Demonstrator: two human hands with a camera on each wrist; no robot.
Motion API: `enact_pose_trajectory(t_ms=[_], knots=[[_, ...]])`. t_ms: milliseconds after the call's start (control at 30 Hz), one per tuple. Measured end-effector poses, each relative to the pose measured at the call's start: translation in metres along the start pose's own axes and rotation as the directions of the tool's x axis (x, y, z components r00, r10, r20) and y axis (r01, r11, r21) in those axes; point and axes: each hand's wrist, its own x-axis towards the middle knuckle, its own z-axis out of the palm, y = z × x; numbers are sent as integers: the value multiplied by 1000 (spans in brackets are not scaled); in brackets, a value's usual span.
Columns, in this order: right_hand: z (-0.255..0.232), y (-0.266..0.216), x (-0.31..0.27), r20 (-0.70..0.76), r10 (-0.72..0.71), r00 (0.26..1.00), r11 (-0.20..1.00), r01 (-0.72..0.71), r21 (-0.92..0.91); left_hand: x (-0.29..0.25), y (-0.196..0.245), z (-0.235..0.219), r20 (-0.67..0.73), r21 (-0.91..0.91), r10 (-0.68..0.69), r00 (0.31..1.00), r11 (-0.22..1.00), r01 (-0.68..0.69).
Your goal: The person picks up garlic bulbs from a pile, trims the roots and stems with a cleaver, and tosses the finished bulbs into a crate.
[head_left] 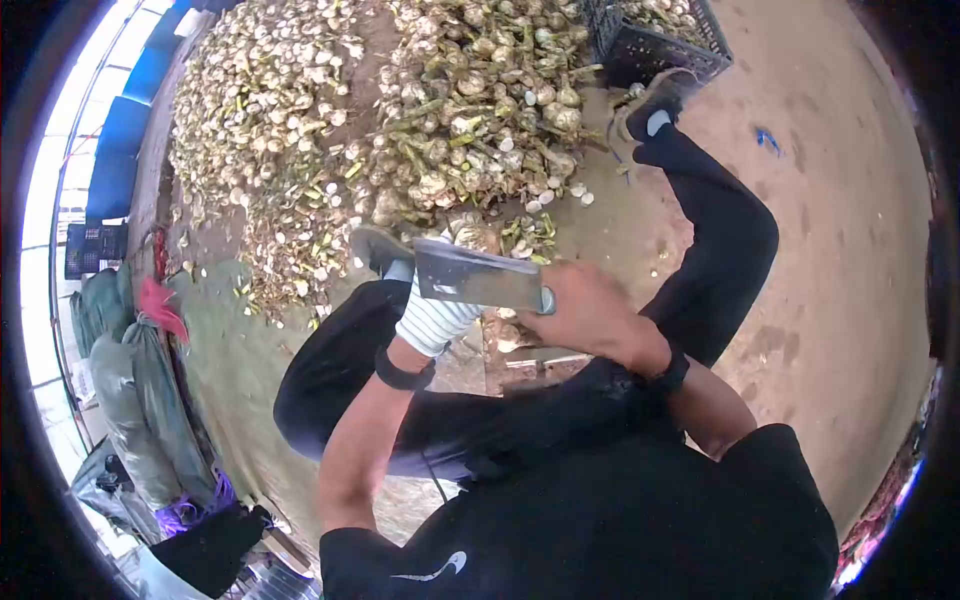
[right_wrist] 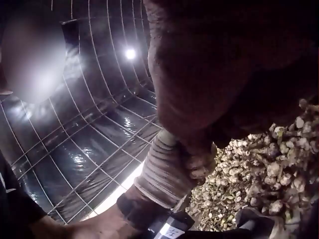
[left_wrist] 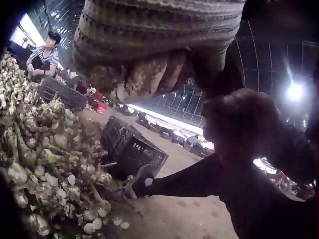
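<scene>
My left hand (head_left: 437, 312) wears a white striped knitted glove and holds a garlic bulb (head_left: 478, 234) just past the blade, partly hidden. In the left wrist view the gloved hand (left_wrist: 159, 35) has its fingers curled. My bare right hand (head_left: 590, 310) grips the light blue-green handle of a cleaver (head_left: 478, 280). Its broad grey blade lies across the left hand's fingers in the head view. Dark in the right wrist view, the right hand (right_wrist: 204, 64) stands close above the glove. More trimmed garlic lies on the ground between my feet.
A large garlic heap (head_left: 480, 100) spreads ahead, with a trimmed heap (head_left: 260, 90) to its left. A black crate (head_left: 660, 45) stands beyond my right foot. Full sacks (head_left: 135, 400) line the left side. Another person (left_wrist: 45, 57) sits beyond the heap.
</scene>
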Motion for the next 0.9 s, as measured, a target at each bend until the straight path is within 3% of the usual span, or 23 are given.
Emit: enact_pose_trajectory(t_ms=[67,100,167,200,233,267,300,333,367,433,467,500,567,600,633,667,700,767,833,900], knots=[[11,12,4,-11,-58,998,996,59,73,1,12,-5,-9,269,-17,1000,963,19],[12,13,4,-4,-56,998,996,56,72,4,17,-7,-10,264,-22,1000,964,24],[15,15,6,35,-67,997,991,62,122,10,23,-8,-27,-260,-39,999,965,31],[16,17,8,44,-68,997,990,62,123,7,17,1,8,-877,-293,956,457,148],[18,20,11,77,-59,995,992,49,118,12,24,-6,6,-878,-300,954,456,149],[20,25,12,109,-48,993,993,36,113,21,39,-19,24,-578,-311,950,771,267],[28,44,13,112,-47,993,993,34,117,26,49,-25,41,-161,-325,945,931,327],[38,76,16,158,125,980,964,-157,214,25,51,-21,-152,-313,-408,900,884,347],[39,96,19,215,282,935,892,-338,299,29,58,-27,-148,32,-219,965,974,226],[33,99,11,110,328,938,889,-346,301,31,68,-46,-183,259,-51,982,961,98],[34,96,8,36,365,930,887,-359,292,36,65,-41,-210,411,-72,975,898,155],[43,88,1,60,365,929,884,-366,292,36,69,-36,-372,26,-180,911,979,204],[32,41,20,-20,248,969,829,-202,522,40,61,-16,-382,-445,-340,859,882,151],[31,28,25,-26,247,969,829,-197,524,44,63,-8,-381,-522,-378,844,841,141],[33,17,27,70,314,947,748,-292,596,43,60,-1,-369,-522,-378,849,840,147],[36,11,30,170,364,916,653,-381,655,43,52,6,-414,-593,-353,839,804,46],[41,10,29,169,369,914,646,-383,660,41,45,12,-463,-653,-338,820,755,-58],[44,4,32,176,222,959,450,-261,854,40,47,6,-517,-589,-309,798,805,-70],[36,7,32,146,260,955,463,-256,849,39,53,-2,-414,-798,-472,778,599,-61],[29,28,38,5,298,954,716,-227,660,39,34,-13,-350,-786,-469,811,618,18]])
